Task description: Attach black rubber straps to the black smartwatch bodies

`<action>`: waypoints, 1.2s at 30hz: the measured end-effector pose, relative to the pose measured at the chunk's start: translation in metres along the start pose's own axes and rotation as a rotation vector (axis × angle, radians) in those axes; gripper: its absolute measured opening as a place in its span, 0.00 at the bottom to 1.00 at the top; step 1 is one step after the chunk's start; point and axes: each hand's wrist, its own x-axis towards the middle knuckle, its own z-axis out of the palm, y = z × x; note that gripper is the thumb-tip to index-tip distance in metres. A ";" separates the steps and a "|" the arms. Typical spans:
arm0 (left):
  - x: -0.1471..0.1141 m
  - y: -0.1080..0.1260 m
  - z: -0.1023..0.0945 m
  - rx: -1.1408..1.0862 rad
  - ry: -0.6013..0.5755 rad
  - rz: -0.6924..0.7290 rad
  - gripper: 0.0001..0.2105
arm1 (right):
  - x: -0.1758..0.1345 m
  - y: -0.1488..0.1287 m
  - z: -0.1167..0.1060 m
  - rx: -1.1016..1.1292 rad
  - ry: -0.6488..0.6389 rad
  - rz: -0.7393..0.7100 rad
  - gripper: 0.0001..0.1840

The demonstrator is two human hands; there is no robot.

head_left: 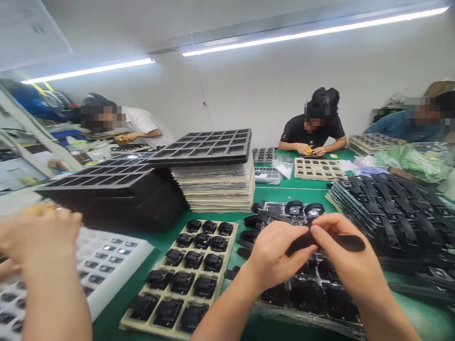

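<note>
In front of me, my left hand (273, 253) and my right hand (346, 251) meet with fingers pinched on a black watch strap (350, 242). Its rounded end sticks out beneath my right palm. Whether a watch case is attached is hidden by my fingers. Below my hands lies a clear plastic tray (307, 296) with black watch parts in its pockets. More black straps and round watch pieces (294, 207) lie just behind. Left of my left hand is a beige pulp tray (168, 279) filled with rows of black watches.
At far left, a co-worker's hand (42, 237) is over a white foam tray (122, 274) of small watch modules. Black foam trays (106, 189) and a tall stack of pale trays (216, 189) stand behind. Stacked straps (394, 208) lie right. Several people work across the green table (280, 192).
</note>
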 end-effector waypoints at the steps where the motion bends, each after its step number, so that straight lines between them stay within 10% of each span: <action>1: 0.000 0.000 0.001 0.005 0.018 -0.003 0.12 | 0.000 0.002 0.000 0.017 0.042 0.019 0.11; 7: -0.002 0.000 0.002 0.015 0.008 -0.044 0.12 | 0.001 0.008 -0.006 -0.054 0.182 0.074 0.15; 13: -0.006 0.005 0.005 -0.133 -0.131 -0.221 0.15 | 0.005 0.008 -0.013 -0.034 -0.057 0.060 0.18; 21: 0.002 0.004 0.013 -1.114 0.257 -0.857 0.21 | -0.011 0.018 0.000 0.137 -0.023 -0.012 0.14; 36: -0.002 0.011 0.018 -1.183 0.235 -0.911 0.20 | -0.009 0.011 0.024 0.367 -0.199 0.239 0.25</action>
